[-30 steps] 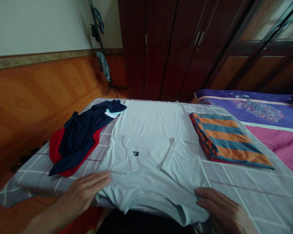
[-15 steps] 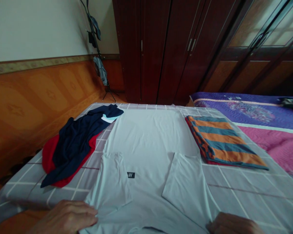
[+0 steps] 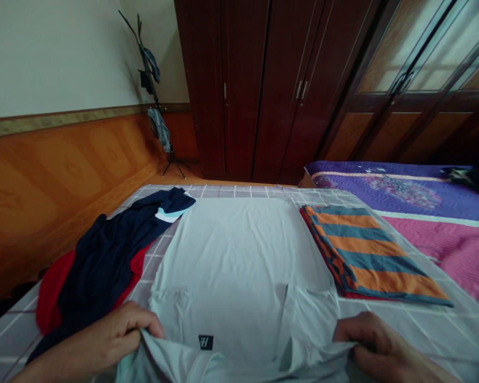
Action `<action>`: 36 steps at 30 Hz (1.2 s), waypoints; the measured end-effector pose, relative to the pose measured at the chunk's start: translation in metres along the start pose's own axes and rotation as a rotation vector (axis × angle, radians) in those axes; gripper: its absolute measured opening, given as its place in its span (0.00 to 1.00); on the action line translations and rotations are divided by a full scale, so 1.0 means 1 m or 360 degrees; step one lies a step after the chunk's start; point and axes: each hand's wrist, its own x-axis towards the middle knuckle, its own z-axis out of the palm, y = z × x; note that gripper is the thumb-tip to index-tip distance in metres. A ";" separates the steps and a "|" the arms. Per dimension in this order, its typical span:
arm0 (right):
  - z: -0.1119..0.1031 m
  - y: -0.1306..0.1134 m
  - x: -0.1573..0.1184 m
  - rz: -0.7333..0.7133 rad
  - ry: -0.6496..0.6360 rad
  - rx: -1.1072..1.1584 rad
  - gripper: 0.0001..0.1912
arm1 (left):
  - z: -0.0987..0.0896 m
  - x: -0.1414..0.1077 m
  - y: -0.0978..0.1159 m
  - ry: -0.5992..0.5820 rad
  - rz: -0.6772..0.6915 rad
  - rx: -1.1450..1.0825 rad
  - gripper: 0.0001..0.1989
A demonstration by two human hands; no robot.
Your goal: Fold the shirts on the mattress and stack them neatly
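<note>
A pale grey-white T-shirt (image 3: 239,255) lies spread on the checked cloth, its hem at the far end and its sleeves folded inward. A small black label shows on its chest. My left hand (image 3: 115,335) pinches the shirt's near left part, and my right hand (image 3: 375,340) grips the near right part. Between them the near end is lifted and bunched. The shirt's nearest edge runs out of the bottom of the view.
Left of the shirt lies a crumpled navy and red garment (image 3: 104,260). At right, a folded orange and blue striped garment (image 3: 375,250) rests on something red. The checked cloth (image 3: 383,324) covers the surface. Beyond stand a purple and pink bed (image 3: 415,191), dark wardrobe (image 3: 239,96) and coat stand (image 3: 154,96).
Both hands have moved up and away from the near edge, raising the shirt's near end and bunching it. The head view has shifted slightly, so the whole scene sits lower.
</note>
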 end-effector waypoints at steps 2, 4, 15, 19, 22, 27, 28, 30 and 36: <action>-0.014 -0.008 0.032 0.0207 -0.0174 0.0261 0.12 | -0.017 0.025 0.001 -0.0025 -0.0033 -0.0116 0.18; -0.029 -0.013 0.066 0.0386 -0.0275 0.0500 0.10 | -0.035 0.054 -0.003 -0.0054 -0.0078 -0.0249 0.16; -0.095 -0.003 0.265 0.0338 0.0097 0.0525 0.07 | -0.102 0.233 -0.055 0.0131 -0.0233 -0.0930 0.17; -0.091 0.029 0.303 0.0369 0.0167 0.0400 0.08 | -0.085 0.265 -0.084 0.0322 -0.0280 -0.0735 0.23; -0.088 0.048 0.310 0.0350 0.0184 0.0329 0.12 | -0.073 0.274 -0.095 0.0468 -0.0256 -0.0479 0.20; -0.086 0.063 0.317 0.0225 0.0355 0.0176 0.17 | -0.068 0.283 -0.097 0.0615 -0.0317 -0.0499 0.18; -0.086 0.064 0.319 0.0166 0.0417 0.0139 0.18 | -0.068 0.284 -0.097 0.0659 -0.0315 -0.0561 0.18; -0.086 0.064 0.320 0.0058 0.0505 0.0048 0.19 | -0.069 0.286 -0.100 0.0764 -0.0272 -0.0605 0.17; -0.082 0.059 0.317 0.0043 0.0521 -0.0394 0.18 | -0.063 0.288 -0.097 0.0820 -0.0202 -0.0014 0.12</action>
